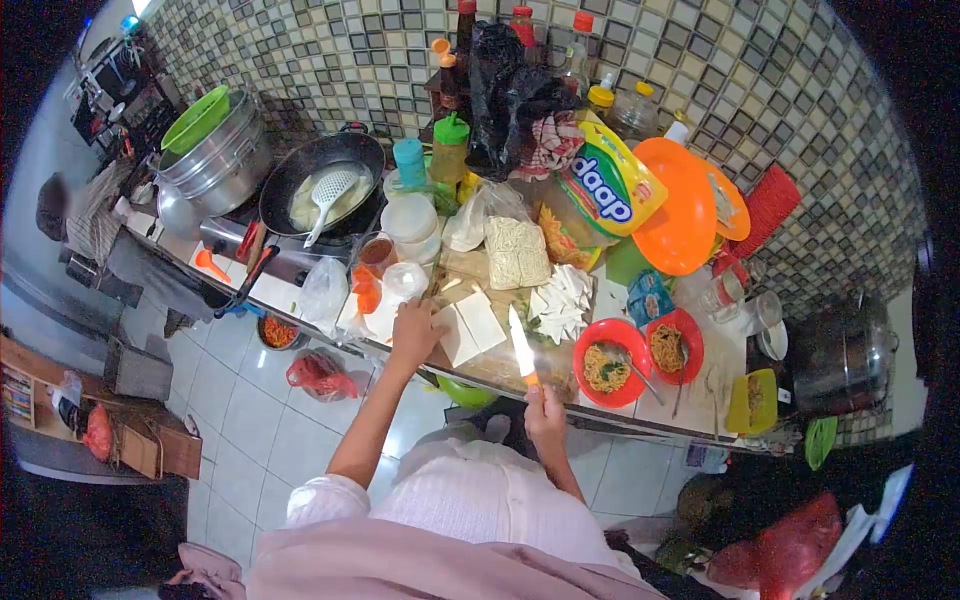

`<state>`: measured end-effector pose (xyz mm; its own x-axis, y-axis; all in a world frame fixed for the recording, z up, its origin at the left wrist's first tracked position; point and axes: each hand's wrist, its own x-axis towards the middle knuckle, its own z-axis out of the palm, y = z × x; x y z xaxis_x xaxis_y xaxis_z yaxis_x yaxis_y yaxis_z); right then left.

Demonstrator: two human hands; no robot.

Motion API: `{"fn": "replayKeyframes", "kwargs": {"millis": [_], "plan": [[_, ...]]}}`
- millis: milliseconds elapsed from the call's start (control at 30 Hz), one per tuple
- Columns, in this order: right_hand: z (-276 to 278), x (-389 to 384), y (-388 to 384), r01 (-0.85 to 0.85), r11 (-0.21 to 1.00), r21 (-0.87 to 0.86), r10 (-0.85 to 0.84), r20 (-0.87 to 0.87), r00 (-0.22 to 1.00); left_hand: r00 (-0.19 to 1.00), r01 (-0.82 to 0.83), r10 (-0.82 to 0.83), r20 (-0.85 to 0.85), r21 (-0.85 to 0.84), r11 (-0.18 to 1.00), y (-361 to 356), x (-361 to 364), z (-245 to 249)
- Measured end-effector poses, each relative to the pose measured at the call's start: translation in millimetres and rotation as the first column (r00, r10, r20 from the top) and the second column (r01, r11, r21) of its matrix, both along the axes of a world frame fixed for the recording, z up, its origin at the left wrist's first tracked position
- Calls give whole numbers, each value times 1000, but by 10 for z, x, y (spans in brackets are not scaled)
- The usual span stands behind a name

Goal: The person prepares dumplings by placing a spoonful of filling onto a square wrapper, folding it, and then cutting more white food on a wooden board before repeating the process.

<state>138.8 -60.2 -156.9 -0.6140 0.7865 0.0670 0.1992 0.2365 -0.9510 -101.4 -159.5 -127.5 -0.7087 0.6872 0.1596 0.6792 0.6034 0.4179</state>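
My right hand [546,415] is closed round the orange-and-white handle of a knife [522,345], its pale blade pointing away from me over the counter edge. My left hand [415,335] lies at the left side of flat white squares [472,326], fingers apart and touching their edge. These squares rest on a wooden board [515,368]. Right of them is a heap of white cut pieces [563,302]. A block of dried noodles [517,253] lies behind, beside a clear plastic bag [490,208].
Two red bowls [610,398] with noodles stand at right, near a yellow container [752,402]. A black wok [340,155] holding a white slotted spatula [330,190] sits on the stove at left. Bottles, a yellow daap packet [600,185] and orange plates [672,200] line the back.
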Motion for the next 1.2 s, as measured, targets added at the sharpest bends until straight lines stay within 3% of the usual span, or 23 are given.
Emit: {"fn": "replayKeyframes", "kwargs": {"millis": [67,133,267,333,367,433,500,533,567,633,700,733,800,833,900,1033,1067,1100,1167,1200], "plan": [[-23,27,-3,-13,998,-62,13,-4,1000,998,-7,11,63,-50,999,-5,-40,-25],[-61,55,-3,-26,993,-119,25,-11,1000,973,-11,-17,230,117,993,-11,-28,8],[-82,88,-19,80,976,-203,-62,92,994,919,-47,-73,387,292,955,-59,102,205],[-81,78,-31,131,962,-238,-98,147,984,666,-387,-122,736,481,786,-42,228,455],[-99,64,-42,132,956,-263,-115,79,990,667,-383,-125,734,482,788,-10,261,469],[-198,64,-51,132,949,-288,-134,11,991,436,-595,-356,827,561,575,35,336,466],[-318,60,-35,129,979,-157,-124,42,991,435,-590,-372,820,571,571,27,343,303],[-326,56,-26,129,979,-156,-124,41,991,637,-442,-146,757,513,736,-6,336,257],[-331,63,-32,121,981,-149,-113,60,992,810,-317,43,585,374,872,-56,328,182],[-302,65,-45,114,983,-142,-103,81,991,772,-346,1,636,420,839,-176,269,-64],[-280,59,-94,81,996,21,-83,95,992,583,-485,-16,812,364,795,-273,260,-60],[-83,26,-137,75,997,20,-77,98,992,581,-491,-11,814,361,793,-317,262,-6],[299,-62,-220,-17,1000,24,10,270,963,853,-268,144,502,182,946,-402,283,151],[315,-123,-266,-21,1000,23,14,271,962,851,-272,149,503,181,945,-435,295,204],[339,-223,-364,-58,991,122,30,219,975,920,-205,237,311,-132,970,-491,326,280],[268,-381,-494,-195,955,224,133,265,955,947,-172,192,257,-100,980,-447,266,313],[183,-414,-534,-186,934,304,108,256,961,996,20,-24,87,54,998,-432,218,197],[215,-446,-583,-191,933,306,113,257,960,970,231,-214,-113,170,958,-428,187,114],[306,-492,-649,-230,941,247,118,396,911,976,214,-202,-81,173,961,-411,177,-31],[253,-507,-659,-243,911,334,119,352,929,980,200,-195,-50,173,964,-390,194,-18]]}}
